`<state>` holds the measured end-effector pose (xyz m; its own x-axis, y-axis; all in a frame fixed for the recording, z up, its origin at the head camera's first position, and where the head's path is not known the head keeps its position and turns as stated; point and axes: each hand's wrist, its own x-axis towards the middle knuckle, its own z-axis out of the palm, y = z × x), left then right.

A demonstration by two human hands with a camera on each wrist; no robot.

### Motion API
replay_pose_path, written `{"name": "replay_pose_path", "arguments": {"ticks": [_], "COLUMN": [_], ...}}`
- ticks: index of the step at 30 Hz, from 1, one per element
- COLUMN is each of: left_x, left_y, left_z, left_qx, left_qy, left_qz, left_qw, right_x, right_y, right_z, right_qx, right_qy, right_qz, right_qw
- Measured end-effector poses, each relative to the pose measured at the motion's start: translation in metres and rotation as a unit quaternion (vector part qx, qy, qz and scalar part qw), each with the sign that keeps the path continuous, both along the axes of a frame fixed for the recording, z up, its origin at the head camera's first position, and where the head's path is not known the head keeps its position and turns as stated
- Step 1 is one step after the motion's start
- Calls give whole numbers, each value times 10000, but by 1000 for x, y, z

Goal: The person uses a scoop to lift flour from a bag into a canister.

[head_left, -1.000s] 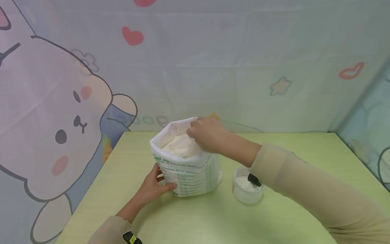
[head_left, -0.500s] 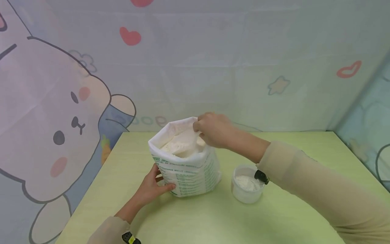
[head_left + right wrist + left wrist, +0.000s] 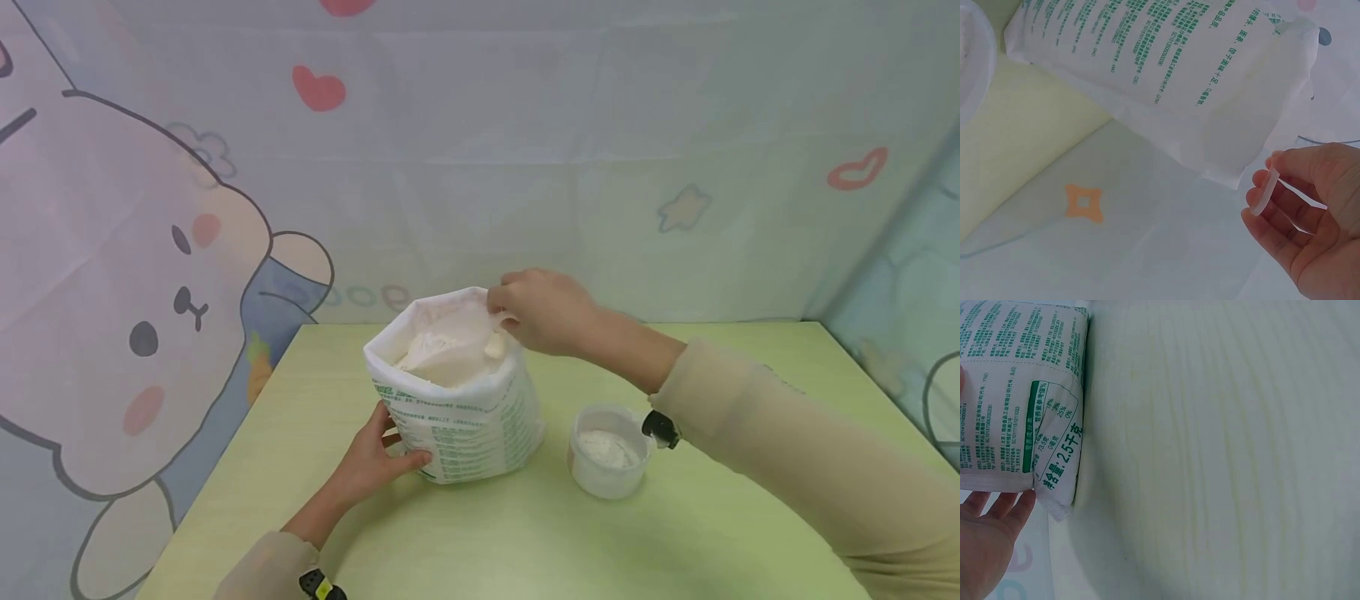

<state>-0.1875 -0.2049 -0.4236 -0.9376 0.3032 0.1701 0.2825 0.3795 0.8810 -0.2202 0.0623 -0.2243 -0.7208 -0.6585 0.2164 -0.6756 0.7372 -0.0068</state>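
Observation:
A white flour bag (image 3: 468, 437) with green print stands open-topped near the table's middle, with white flour (image 3: 427, 346) inside. My left hand (image 3: 375, 458) grips its lower left side, thumb across the front and fingers round the edge. In the right wrist view, my right hand (image 3: 1316, 212) pinches a translucent plastic handle (image 3: 1266, 192) between thumb and fingers. The head view shows this hand at the bag's right rim, with the pale scoop (image 3: 453, 367) reaching down into the flour. The bag wall hides the scoop's lower part.
A round white tub (image 3: 607, 479) partly filled with white powder stands right of the bag, below my right forearm. The pale green table (image 3: 480, 550) ends at a printed backdrop cloth (image 3: 525, 108) behind the bag.
My right hand has moved up and to the right at the bag's rim, and more of the scoop shows. The left hand keeps its grip on the bag.

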Motion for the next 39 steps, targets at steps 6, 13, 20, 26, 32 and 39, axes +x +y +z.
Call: {"name": "replay_pose_path", "arguments": {"ticks": [6, 13, 20, 26, 32, 39], "left_x": [8, 8, 9, 9, 9, 2], "left_y": [4, 4, 5, 5, 5, 0], "left_z": [15, 15, 16, 16, 15, 1], "left_qx": [-109, -67, -49, -105, -98, -36], "left_qy": [-38, -89, -99, -74, -137, -48], "left_qz": [-16, -11, -1, -11, -6, -12], "left_qw": [9999, 9999, 9999, 9999, 9999, 10000], "right_x": [-1, 0, 1, 1, 2, 3], "right_y": [7, 13, 20, 26, 33, 45], "right_z": [2, 4, 8, 10, 12, 15], "right_qx": [-54, -52, -137, -168, -137, -61], "right_qy": [28, -15, -19, -31, 22, 102], "right_qz": [66, 114, 120, 70, 50, -17], "right_qw": [10000, 9999, 9998, 9998, 9999, 9999]}}
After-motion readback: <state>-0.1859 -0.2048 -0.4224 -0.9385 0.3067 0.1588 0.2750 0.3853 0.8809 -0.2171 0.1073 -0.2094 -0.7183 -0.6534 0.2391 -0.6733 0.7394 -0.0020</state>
